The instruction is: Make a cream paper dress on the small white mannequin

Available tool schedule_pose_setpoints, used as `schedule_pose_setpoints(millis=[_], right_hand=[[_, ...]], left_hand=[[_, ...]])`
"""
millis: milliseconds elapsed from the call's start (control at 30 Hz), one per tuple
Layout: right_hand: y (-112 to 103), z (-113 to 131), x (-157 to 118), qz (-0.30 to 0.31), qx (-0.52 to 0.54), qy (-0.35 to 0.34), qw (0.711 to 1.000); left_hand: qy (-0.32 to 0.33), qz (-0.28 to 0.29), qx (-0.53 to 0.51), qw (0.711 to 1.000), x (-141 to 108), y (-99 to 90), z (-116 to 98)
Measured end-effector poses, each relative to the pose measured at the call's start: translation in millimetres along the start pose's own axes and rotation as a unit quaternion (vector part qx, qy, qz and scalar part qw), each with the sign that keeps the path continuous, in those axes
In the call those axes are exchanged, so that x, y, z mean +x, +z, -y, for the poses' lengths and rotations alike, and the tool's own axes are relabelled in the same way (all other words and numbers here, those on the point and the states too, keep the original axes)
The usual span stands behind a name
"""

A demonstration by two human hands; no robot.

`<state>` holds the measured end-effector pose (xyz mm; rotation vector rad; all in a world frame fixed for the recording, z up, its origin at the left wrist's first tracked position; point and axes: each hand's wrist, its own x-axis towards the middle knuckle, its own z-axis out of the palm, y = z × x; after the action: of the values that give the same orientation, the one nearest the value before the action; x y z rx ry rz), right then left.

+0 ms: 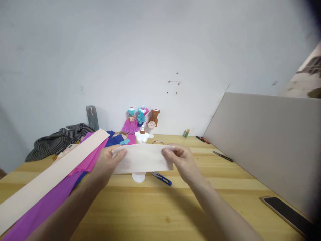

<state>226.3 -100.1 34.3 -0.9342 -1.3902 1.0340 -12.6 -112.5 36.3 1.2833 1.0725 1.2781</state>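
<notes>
And here, in the middle of the frame, both hands are on the pale rectangular piece (pixel 144 159), drawn out wide and nearly level above the desk (pixel 117 211)! The left hand (pixel 107 165) has its fingers pinched closed on the left end, thumb on the near face; the right hand (pixel 182 159) matches it at the upper right corner, thumb and fingers closed on the edge. Just behind stands a white mannequin (pixel 142 137), its torso peeking over the top, its round base showing below, and beside that base lie blue-handled snips (pixel 163 179), tips partly hidden

Over on the left, a long cream strip (pixel 60 174) slants across pink and purple sheets (pixel 47 211), with a striped cloth (pixel 60 140) and a dark flask (pixel 92 117) beyond! Upper centre, three dressed mannequins (pixel 141 117) line up by the wall (pixel 112 60). Right of centre, a little green-and-gold container (pixel 187 133), too small for any lettering to be read; a dark slim tool (pixel 223 156) lies near the grey panel (pixel 260 147), and at lower right, a phone (pixel 286 214), its screen dark
</notes>
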Motion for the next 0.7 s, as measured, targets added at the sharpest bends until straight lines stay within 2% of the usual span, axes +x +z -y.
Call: schedule_pose_setpoints(millis=[100,200,367,533,700], right_hand=[[4.3,4.0,12.2,-0.011,0.063,0.006,0.998],[6.4,7.0,23.0,-0.027,0.088,-0.026,0.995],[4.3,5.6,33.1,-0.033,0.098,-0.062,0.993],[-3.2,-0.5,35.8,-0.026,0.122,-0.059,0.990],[-10.2,-3.0,40.4,-0.030,0.117,-0.039,0.992]], left_hand=[[0.012,0.039,-0.002,0.999,10.7,-2.5,-10.7],[0.036,0.076,-0.038,0.996,22.4,-7.1,-16.4],[0.064,0.061,-0.055,0.995,34.0,-12.9,-20.9],[0.099,0.087,-0.029,0.991,39.5,-16.7,-18.1],[0.133,0.049,0.028,0.989,48.3,-21.0,-11.1]])
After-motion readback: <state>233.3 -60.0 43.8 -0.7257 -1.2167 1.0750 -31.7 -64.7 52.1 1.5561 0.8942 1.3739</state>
